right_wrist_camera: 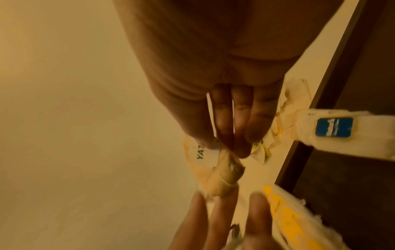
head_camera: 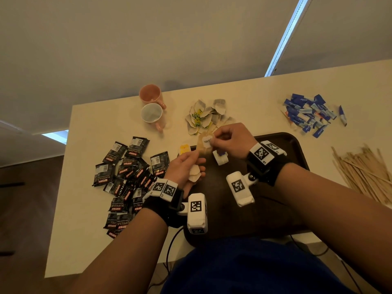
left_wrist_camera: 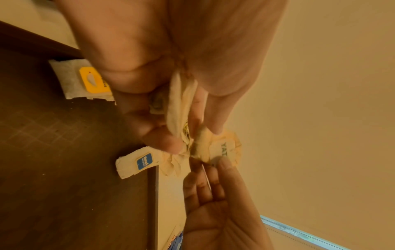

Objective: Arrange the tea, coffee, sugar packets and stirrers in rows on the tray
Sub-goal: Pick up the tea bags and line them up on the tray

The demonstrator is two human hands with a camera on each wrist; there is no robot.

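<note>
above tray, both hands' grip on teabag

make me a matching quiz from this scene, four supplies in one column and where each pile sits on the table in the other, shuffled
Things:
1. coffee sachets
2. sugar packets
3. stirrers
4. mugs

Places:
A. far right corner of the table
B. right of the tray, near edge
C. left of the tray
D. far side, left of the tea bag pile

Pairs: 1-C, 2-A, 3-B, 4-D
</note>
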